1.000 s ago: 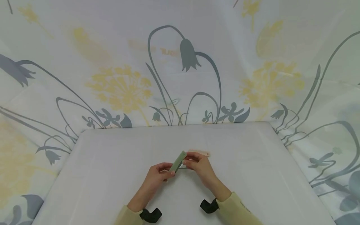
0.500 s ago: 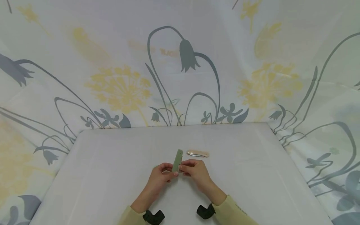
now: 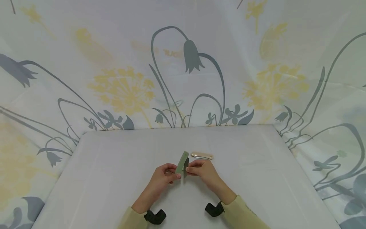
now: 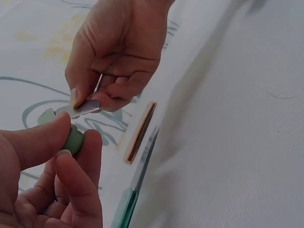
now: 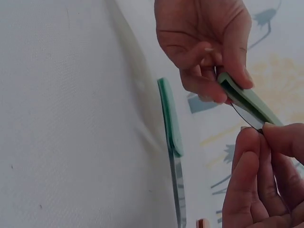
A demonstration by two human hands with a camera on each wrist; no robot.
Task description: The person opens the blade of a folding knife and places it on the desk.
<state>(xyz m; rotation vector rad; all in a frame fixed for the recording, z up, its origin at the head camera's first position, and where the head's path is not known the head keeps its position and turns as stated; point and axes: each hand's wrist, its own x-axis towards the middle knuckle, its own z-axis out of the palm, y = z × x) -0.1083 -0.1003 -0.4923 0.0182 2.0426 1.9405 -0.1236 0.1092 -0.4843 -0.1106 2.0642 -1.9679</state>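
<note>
My left hand (image 3: 161, 178) grips a pale green folding knife (image 3: 181, 163) by the lower end of its handle, above the white table. My right hand (image 3: 204, 171) pinches the blade (image 3: 186, 167), which stands partly swung out from the handle. In the right wrist view the handle slot (image 5: 242, 97) shows, with the thin blade (image 5: 243, 113) angled away from it. Beneath the hands, a second green-handled knife (image 4: 124, 209) lies on the table with its blade out; the hands hide it in the head view. Beyond them lies a peach folding knife (image 3: 202, 155), its blade folded in.
A white-covered table (image 3: 114, 152) spreads around the hands. A flower-printed cloth (image 3: 120, 57) hangs behind it and along both sides. Black curved mounts (image 3: 155, 217) are worn at both wrists, below the pale yellow sleeves (image 3: 243, 213).
The held green knife first turned more upright, then leaned right again. Since half a second ago, its blade has swung out from the handle as my right hand moved right. The peach knife came into fuller view.
</note>
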